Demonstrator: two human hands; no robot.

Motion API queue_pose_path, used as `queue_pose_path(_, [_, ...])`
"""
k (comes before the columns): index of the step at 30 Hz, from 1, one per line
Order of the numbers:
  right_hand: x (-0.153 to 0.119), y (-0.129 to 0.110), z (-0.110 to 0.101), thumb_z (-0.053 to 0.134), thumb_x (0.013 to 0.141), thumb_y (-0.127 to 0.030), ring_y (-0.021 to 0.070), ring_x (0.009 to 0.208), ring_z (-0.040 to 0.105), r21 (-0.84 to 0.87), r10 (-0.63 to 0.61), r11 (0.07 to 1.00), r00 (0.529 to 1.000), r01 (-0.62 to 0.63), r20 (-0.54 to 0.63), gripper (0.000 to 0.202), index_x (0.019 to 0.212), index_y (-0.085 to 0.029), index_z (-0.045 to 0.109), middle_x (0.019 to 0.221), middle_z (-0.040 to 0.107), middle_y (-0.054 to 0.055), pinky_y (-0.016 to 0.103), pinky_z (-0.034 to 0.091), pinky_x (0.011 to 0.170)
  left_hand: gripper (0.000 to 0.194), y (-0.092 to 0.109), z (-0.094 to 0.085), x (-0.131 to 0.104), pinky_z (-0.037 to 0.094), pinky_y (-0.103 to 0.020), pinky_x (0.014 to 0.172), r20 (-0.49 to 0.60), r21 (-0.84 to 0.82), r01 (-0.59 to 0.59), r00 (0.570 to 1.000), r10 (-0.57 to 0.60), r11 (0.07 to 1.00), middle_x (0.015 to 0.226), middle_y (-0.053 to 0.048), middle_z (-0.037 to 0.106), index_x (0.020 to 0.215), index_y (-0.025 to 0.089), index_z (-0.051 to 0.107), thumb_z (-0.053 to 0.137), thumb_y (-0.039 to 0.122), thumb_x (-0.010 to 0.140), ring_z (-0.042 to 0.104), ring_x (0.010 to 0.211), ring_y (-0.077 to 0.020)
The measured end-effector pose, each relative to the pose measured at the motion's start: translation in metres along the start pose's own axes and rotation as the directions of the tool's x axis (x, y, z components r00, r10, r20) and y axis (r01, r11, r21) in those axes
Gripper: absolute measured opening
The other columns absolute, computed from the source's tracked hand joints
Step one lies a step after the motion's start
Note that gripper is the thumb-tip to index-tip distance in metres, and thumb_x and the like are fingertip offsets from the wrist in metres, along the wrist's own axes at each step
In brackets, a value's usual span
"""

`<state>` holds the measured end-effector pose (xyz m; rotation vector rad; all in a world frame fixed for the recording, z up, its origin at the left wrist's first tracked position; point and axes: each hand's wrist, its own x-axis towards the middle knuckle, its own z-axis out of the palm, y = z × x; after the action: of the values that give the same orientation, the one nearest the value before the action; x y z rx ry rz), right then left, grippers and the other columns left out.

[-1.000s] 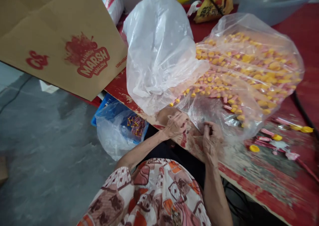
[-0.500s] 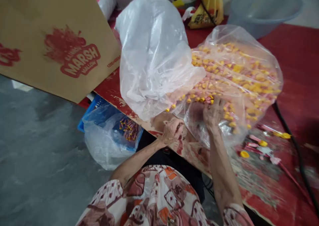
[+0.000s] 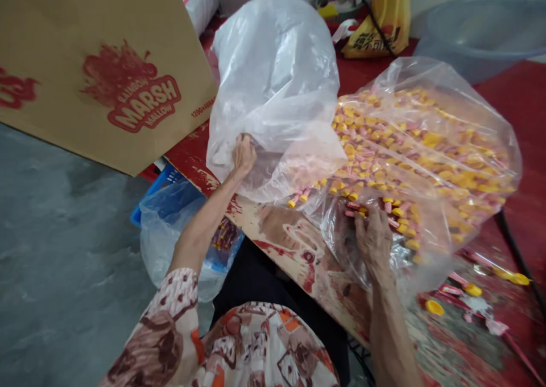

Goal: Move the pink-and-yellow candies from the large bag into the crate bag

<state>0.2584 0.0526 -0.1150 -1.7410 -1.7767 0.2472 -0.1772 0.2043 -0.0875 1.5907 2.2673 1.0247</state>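
Note:
A large whitish plastic bag (image 3: 273, 51) stands on the table in front of me. My left hand (image 3: 244, 155) is at its lower left side, fingers curled closed against the film; what they hold, if anything, is hidden. To the right lies a clear plastic bag (image 3: 478, 99) full of small pink pieces with yellow caps (image 3: 426, 139). My right hand (image 3: 375, 236) rests at its near opening, palm down, fingers stretched over a few pieces. Some capped pieces (image 3: 301, 197) lie between the two bags.
A cardboard box (image 3: 170, 40) stands at left. Below the table edge is a blue basket (image 3: 147, 205) with a plastic liner (image 3: 160, 242) and more pieces. Loose caps and pink parts (image 3: 463, 293) lie at right near a black cable (image 3: 512, 245). A grey basin (image 3: 452, 48) stands behind.
My left hand has moved from the table's front edge up and left to the whitish bag. My right hand stays at the clear bag's opening. The view has shifted slightly.

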Motion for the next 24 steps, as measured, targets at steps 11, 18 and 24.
queue_pose_path(11, [0.006,-0.013,-0.012,0.054,0.107,-0.061,0.0296,0.085,0.069,0.109,0.084,0.990,0.995,-0.089,0.052,0.050,0.124,-0.022,0.081,0.111,0.080,0.014,0.048,0.061,0.088,0.040,-0.010,0.030,0.065,0.052,-0.059,0.133,0.179,-0.083,-0.060,0.981,0.074,0.995,0.160,-0.024,0.072,0.150,0.021,0.070,0.067,0.043,0.116,0.065,0.157,-0.0415])
queue_pose_path(18, [-0.010,-0.024,-0.015,0.063,0.098,-0.089,0.0261,0.077,0.064,0.230,0.224,0.946,0.974,-0.228,0.044,0.069,0.106,-0.022,0.079,0.097,0.075,0.010,0.045,0.058,0.078,0.010,-0.021,-0.007,0.017,0.060,-0.051,0.125,0.314,-0.064,-0.214,0.923,0.223,0.975,0.130,-0.015,0.077,0.110,0.024,0.072,0.074,0.034,0.110,0.071,0.133,-0.0337])
queue_pose_path(24, [-0.026,-0.025,-0.023,0.062,0.094,-0.100,0.0243,0.074,0.062,0.234,0.330,0.926,0.936,-0.295,-0.126,0.083,0.106,-0.020,0.082,0.087,0.072,0.007,0.044,0.056,0.079,0.006,0.009,-0.016,0.001,0.063,-0.048,0.118,0.344,-0.054,-0.147,0.926,0.156,0.988,0.121,-0.014,0.082,0.103,0.021,0.075,0.080,0.019,0.099,0.076,0.123,-0.0325])
